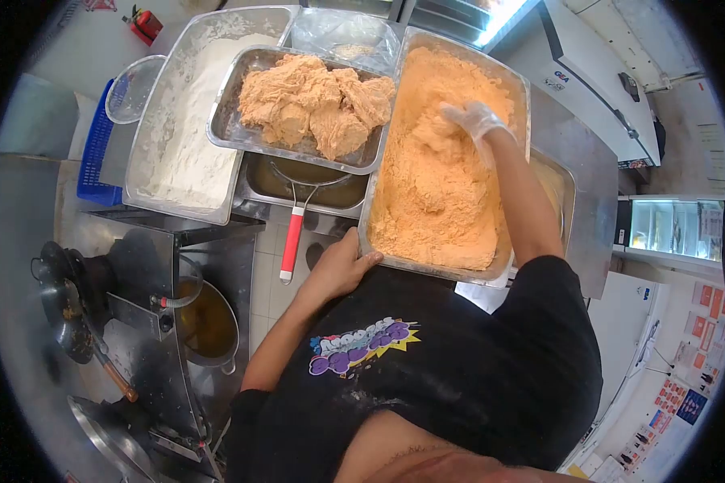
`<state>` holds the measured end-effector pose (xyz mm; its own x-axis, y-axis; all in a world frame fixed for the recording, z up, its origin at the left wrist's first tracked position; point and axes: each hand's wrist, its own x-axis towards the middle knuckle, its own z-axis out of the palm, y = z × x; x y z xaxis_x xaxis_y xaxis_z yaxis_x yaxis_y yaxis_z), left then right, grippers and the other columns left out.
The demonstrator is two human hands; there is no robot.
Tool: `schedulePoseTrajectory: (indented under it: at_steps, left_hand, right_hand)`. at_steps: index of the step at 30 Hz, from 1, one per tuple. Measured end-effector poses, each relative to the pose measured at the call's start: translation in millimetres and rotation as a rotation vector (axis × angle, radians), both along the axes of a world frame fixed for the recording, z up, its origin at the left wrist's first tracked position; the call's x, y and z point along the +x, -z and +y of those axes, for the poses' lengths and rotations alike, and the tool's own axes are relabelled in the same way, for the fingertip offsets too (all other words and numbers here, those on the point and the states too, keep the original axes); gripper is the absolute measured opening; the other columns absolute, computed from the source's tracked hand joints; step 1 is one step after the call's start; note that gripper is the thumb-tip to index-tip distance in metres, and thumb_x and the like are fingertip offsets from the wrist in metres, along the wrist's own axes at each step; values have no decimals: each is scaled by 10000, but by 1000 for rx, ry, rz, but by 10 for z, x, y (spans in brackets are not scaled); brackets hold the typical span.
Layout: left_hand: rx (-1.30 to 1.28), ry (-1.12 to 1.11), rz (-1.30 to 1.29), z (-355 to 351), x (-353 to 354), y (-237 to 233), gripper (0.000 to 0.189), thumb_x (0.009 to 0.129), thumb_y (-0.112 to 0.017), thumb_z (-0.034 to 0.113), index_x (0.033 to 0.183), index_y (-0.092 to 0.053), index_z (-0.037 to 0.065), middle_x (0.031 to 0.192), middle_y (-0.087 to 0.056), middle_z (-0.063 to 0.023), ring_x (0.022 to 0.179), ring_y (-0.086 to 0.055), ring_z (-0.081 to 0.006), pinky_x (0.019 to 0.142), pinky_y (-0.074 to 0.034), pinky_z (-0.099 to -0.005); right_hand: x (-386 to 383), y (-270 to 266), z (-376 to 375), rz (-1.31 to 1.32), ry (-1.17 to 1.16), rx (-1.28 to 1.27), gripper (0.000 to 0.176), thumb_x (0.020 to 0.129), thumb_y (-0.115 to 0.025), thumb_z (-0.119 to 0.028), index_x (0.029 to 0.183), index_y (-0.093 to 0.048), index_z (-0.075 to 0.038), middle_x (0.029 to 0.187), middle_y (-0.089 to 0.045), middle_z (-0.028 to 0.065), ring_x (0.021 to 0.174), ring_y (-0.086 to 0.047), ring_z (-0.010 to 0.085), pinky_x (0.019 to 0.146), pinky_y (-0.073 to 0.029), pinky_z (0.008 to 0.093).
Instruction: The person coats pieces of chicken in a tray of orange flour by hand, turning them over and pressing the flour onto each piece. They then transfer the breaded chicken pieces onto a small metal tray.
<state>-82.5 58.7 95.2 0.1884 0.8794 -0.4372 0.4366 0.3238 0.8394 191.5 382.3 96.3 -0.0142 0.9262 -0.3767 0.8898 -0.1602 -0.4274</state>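
Observation:
My right hand (477,121), in a clear plastic glove, reaches into the orange breading flour (435,193) in the large metal tray (368,211). Flour and blur cover its fingertips, so whether they grip anything is hidden. My left hand (340,264) is bare and closed on the tray's near left corner, thumb over the rim. To the left, a smaller metal tray (220,129) bears a heap of orange-coated pieces (314,101). Below that tray, a strainer with a red handle (292,244) rests over a pan of brownish liquid (334,196).
A long tray of white flour (189,121) stands at the left, near a blue basket (98,157). A clear plastic bag (346,36) lies at the back. Lower left are a pot of oil (208,322) and a wok (72,330). A white freezer (588,88) stands at the right.

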Motion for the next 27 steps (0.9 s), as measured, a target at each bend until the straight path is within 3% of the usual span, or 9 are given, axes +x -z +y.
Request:
schedulePoseTrajectory:
  at_steps: [1, 3, 7, 10, 16, 18, 22, 24, 27]
  left_hand:
    - [3, 0, 2, -7, -2, -33, 460, 987, -685, 337, 1197, -507, -31, 1110, -676, -327, 1119, -629, -515, 918, -492, -531]
    - [-3, -7, -8, 7, 1, -117, 464, 990, -679, 340, 1208, -506, -31, 1125, -674, -330, 1129, -628, -514, 923, -492, -532]
    - [2, -8, -11, 1, -5, -95, 465, 991, -676, 339, 1218, -506, -30, 1137, -672, -333, 1135, -627, -515, 923, -492, -534]
    - [-9, -7, -11, 18, -8, -92, 462, 991, -675, 345, 1197, -505, -32, 1115, -672, -335, 1125, -626, -520, 913, -492, -539]
    - [-6, 22, 61, -4, -12, -96, 476, 991, -674, 372, 1146, -489, -38, 1039, -669, -340, 1059, -638, -531, 877, -495, -548]
    - [-5, 24, 57, 11, -16, -109, 482, 993, -672, 380, 1146, -485, -37, 1018, -671, -338, 1035, -644, -530, 867, -498, -548]
    - [-74, 41, 81, 37, -22, -182, 483, 993, -671, 388, 1139, -489, -36, 1007, -675, -333, 1028, -647, -528, 862, -499, -549]
    - [-62, 33, 67, 29, -21, -132, 483, 992, -671, 386, 1147, -497, -37, 1042, -677, -340, 1057, -643, -527, 876, -500, -547]
    - [-40, 26, 66, 34, -18, -185, 491, 990, -674, 382, 1174, -505, -40, 1077, -677, -343, 1086, -638, -525, 897, -500, -544]
  right_hand:
    - [6, -104, 69, 2, 0, 3, 631, 924, -722, -409, 1367, -606, 24, 1275, -704, 217, 1158, -693, 301, 960, -534, 402]
    - [-4, -305, 267, -452, -136, 30, 585, 931, -699, -457, 1325, -649, -28, 1264, -692, 259, 1168, -677, 376, 949, -535, 431]
    - [4, 315, 610, -460, -346, 66, 491, 938, -675, -465, 1243, -700, -82, 1273, -665, 279, 1187, -646, 410, 939, -530, 459]
    - [-144, 432, 403, -59, -605, 398, 415, 928, -664, -433, 1176, -729, -107, 1209, -691, 266, 1152, -657, 415, 939, -525, 467]
    - [-442, -196, 30, -632, -926, 54, 469, 852, -698, -449, 1120, -737, -66, 1149, -717, 225, 1143, -670, 390, 966, -515, 497]
    - [-331, -227, -47, -550, -1079, 450, 403, 816, -780, -418, 990, -742, -56, 981, -711, 225, 995, -699, 375, 887, -534, 472]
    - [-197, -150, -12, -381, -1013, 202, 383, 805, -791, -371, 930, -720, -16, 907, -717, 224, 927, -717, 364, 844, -550, 456]
    - [-106, -144, 45, -202, -518, 200, 378, 806, -785, -328, 989, -729, -2, 888, -728, 234, 888, -737, 358, 786, -566, 439]
    - [103, -171, 142, -180, -463, 132, 420, 812, -785, -325, 1054, -736, 15, 958, -739, 253, 919, -750, 364, 762, -581, 433]
